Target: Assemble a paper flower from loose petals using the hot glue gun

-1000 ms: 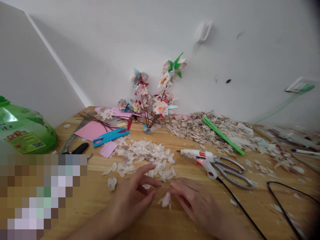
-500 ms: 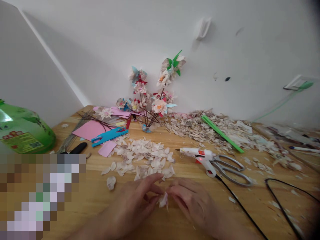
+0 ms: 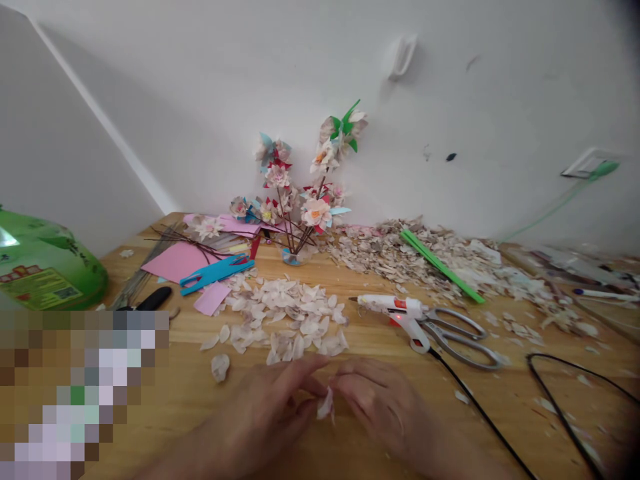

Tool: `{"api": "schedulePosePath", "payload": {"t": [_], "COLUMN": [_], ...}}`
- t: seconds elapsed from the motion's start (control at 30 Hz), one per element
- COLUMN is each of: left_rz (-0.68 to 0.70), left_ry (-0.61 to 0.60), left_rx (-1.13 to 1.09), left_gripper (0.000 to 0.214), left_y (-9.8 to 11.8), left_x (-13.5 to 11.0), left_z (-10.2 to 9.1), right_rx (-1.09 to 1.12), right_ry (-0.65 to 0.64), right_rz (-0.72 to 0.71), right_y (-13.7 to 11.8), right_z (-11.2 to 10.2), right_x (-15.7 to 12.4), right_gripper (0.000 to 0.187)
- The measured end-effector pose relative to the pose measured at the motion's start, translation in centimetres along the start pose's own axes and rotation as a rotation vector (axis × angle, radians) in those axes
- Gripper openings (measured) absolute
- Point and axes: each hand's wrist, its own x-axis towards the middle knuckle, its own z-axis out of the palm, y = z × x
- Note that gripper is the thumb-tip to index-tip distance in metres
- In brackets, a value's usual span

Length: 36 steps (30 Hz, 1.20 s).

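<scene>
Left hand [image 3: 273, 407]: I see its fingers pinching a pale petal [image 3: 326, 404], low centre of frame.
Right hand [image 3: 383, 403]: fingers pinch the same petal.
Open room: bare worktop [image 3: 190, 393] left of my hands.
Around: petal pile [image 3: 287, 320] just above; glue gun [image 3: 400, 313] and scissors [image 3: 467, 340] right; black cord [image 3: 480, 413] crosses lower right.

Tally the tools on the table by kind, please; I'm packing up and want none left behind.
Glue gun: 1
Scissors: 1
Pen, far right: 1
Black-handled tool, type unclear: 1
Total: 4
The left hand and right hand hold only a paper petal, no tool.
</scene>
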Motion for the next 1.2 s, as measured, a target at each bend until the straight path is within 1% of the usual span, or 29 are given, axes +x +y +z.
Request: {"api": "schedulePosePath", "payload": {"t": [0.13, 0.27, 0.4, 0.57, 0.73, 0.8, 0.87, 0.93, 1.0, 1.07, 1.13, 1.2], "left_rz": [0.032, 0.049, 0.054, 0.064, 0.081, 0.093, 0.094, 0.063, -0.023, -0.135, -0.225, -0.269], "left_ry": [-0.013, -0.029, -0.043, -0.046, -0.063, -0.075, -0.069, -0.024, 0.043, 0.077, 0.069, 0.060], "left_rx": [0.047, 0.116, 0.180, 0.191, 0.201, 0.187, 0.114, -0.027, -0.222, -0.451, -0.671, -0.830], "left_gripper": [0.047, 0.047, 0.046, 0.046, 0.049, 0.052, 0.058, 0.064, 0.067, 0.065, 0.063, 0.066], "left_y": [-0.1, -0.3, -0.4, -0.4, -0.4, -0.4, -0.4, -0.5, -0.5, -0.7, -0.8, -1.0], "left_x": [-0.1, -0.2, -0.3, -0.3, -0.3, -0.3, -0.4, -0.4, -0.4, -0.2, 0.1, 0.4], "left_z": [0.1, 0.1, 0.1, 0.0, 0.0, 0.0, 0.0, 0.1, 0.2, 0.2, 0.1, 0.1], "right_rx": [0.079, 0.016, 0.001, -0.046, -0.053, -0.038, -0.016, 0.024, 0.078, 0.191, 0.344, 0.482], "right_ry": [-0.047, -0.081, -0.078, -0.058, -0.045, -0.025, -0.017, -0.019, 0.051, 0.176, 0.299, 0.348], "right_rz": [0.061, 0.036, 0.016, -0.029, -0.017, -0.029, -0.016, 0.055, 0.177, 0.363, 0.534, 0.645], "right_y": [-0.3, -0.4, -0.4, -0.3, -0.2, -0.2, -0.1, 0.1, 0.3, 0.5, 0.6, 0.5], "right_z": [-0.3, -0.4, -0.4, -0.3, -0.3, -0.4, -0.3, 0.0, 0.5, 1.3, 2.0, 2.4], "right_x": [0.6, 0.8, 0.8, 0.6, 0.7, 0.6, 0.4, 0.0, -0.4, -0.7, -0.8, -0.7], "right_gripper": [0.030, 0.035, 0.034, 0.033, 0.035, 0.035, 0.029, 0.018, 0.013, 0.019, 0.029, 0.035]}}
